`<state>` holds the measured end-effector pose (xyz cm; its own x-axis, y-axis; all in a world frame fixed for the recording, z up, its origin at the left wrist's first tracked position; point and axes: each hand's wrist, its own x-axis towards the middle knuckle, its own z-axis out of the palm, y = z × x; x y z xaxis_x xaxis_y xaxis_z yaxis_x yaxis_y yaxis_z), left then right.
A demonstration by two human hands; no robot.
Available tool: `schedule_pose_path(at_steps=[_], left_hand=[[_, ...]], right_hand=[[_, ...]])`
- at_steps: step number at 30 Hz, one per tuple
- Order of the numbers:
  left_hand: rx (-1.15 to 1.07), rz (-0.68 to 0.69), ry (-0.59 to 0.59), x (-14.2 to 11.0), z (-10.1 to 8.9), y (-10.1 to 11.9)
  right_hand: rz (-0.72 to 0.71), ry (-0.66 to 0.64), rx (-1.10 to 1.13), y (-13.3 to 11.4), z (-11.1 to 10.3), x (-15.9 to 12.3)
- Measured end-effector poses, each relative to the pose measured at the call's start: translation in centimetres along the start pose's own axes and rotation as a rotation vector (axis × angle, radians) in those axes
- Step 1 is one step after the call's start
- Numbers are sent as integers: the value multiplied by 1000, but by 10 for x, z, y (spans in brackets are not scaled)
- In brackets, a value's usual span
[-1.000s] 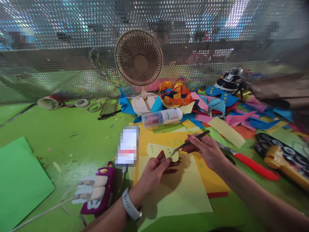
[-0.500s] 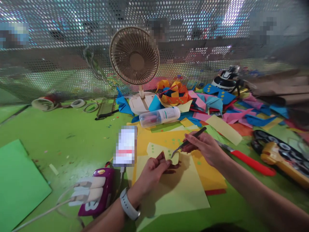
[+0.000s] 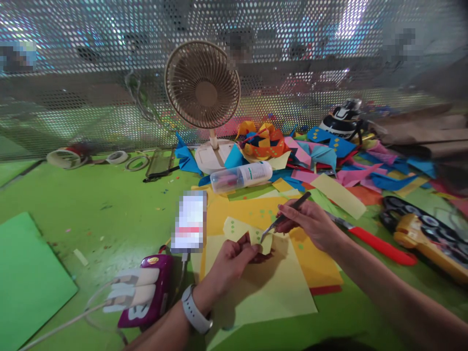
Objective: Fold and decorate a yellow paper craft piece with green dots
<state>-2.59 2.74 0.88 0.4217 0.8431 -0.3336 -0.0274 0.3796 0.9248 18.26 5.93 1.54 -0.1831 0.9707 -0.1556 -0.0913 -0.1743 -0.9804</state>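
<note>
Between thumb and fingers, my left hand point(image 3: 237, 256) pinches a small pale yellow paper piece point(image 3: 231, 227) that carries little green diamond shapes. My right hand point(image 3: 309, 222) grips dark tweezers point(image 3: 294, 207), their bent tip touching the paper just above my left thumb. Whether the tip holds a green bit is too small to tell. Beneath both hands lies a large pale yellow sheet point(image 3: 270, 297), on top of deeper yellow paper point(image 3: 321, 268). More green diamonds are scattered on that yellow paper behind the tweezers.
A lit phone point(image 3: 189, 222) and a purple power block point(image 3: 149, 292) with cables lie left. Behind are a clear bottle point(image 3: 241, 176), a fan point(image 3: 206, 92) and a heap of colored folded paper point(image 3: 321, 156). Red-handled scissors point(image 3: 383, 246) and a yellow tool point(image 3: 427, 239) rest right.
The paper piece has tilted slightly in my left hand, and its fingers behind the paper have shifted. The tweezers' tip stays on the paper, moved a little downward.
</note>
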Motion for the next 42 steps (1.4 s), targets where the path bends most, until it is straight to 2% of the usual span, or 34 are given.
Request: schedule_pose_path(at_steps=[14,16,19,21,23,26,29,33,39,42], left_hand=[[62,45,9,1,1,2],[54,49,17,1,1,1],[-1,60,22,2,0,-2],[-37,58,29,2,-1,-5],[-58,46,55,2,-2,-8],[-87,34,87,2,-4,-13],[-134,62,63,3,-3,-14],[-193,97,25,1,0,-11],[-248,114,28,-1,4,-9],[-246,104,65,1,4,-12]], right_hand=[[9,33,34,1,1,-1],[-16,79,68,1,0,-2],[-131,232,131,2,-2,-1],[-180,285,123,4,-1,-1],[-207,228,37,9,2,-2],[-259,34,-147,15,9,-5],[-292,-83,-337,20,15,-9],[-339,-51,-478,24,18,-12],[-326,24,-455,27,24,-13],[-319,40,-412,28,27,-15]])
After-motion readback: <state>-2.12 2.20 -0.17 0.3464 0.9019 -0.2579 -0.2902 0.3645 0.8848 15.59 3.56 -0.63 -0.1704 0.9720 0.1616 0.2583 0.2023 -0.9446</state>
